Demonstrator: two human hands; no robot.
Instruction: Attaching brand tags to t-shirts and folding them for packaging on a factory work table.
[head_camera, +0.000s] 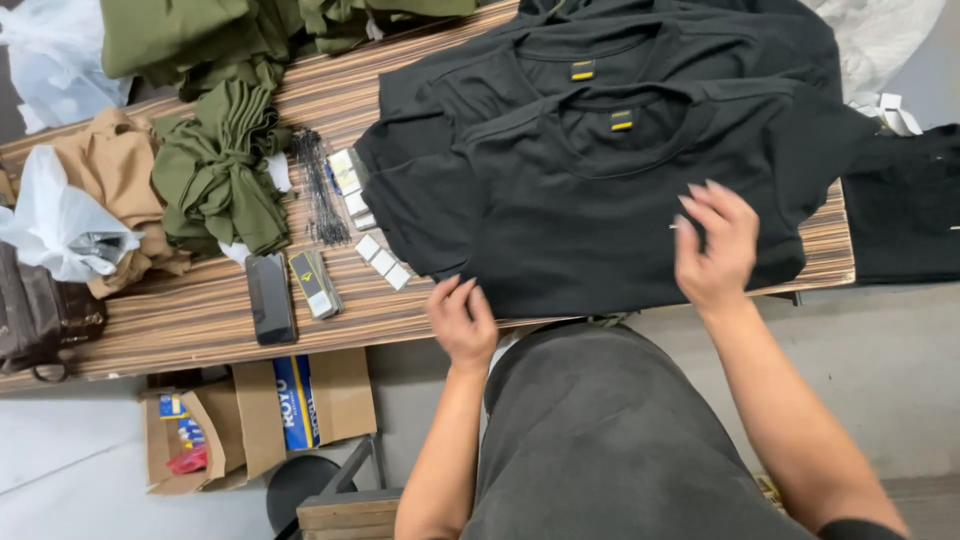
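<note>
I see the left hand (462, 322) pinching the near hem of the top black cotton T-shirt (620, 215), spread flat on the striped wooden counter (200, 315). The right hand (715, 245) hovers released above it (fingers spread, blurred).

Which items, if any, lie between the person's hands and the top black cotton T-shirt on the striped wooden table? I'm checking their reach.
Nothing visible does. The left hand already touches the near hem of the top black cotton T-shirt; the right hand is over its lower right part. The white tags lie beside it, left of the hem.
</note>
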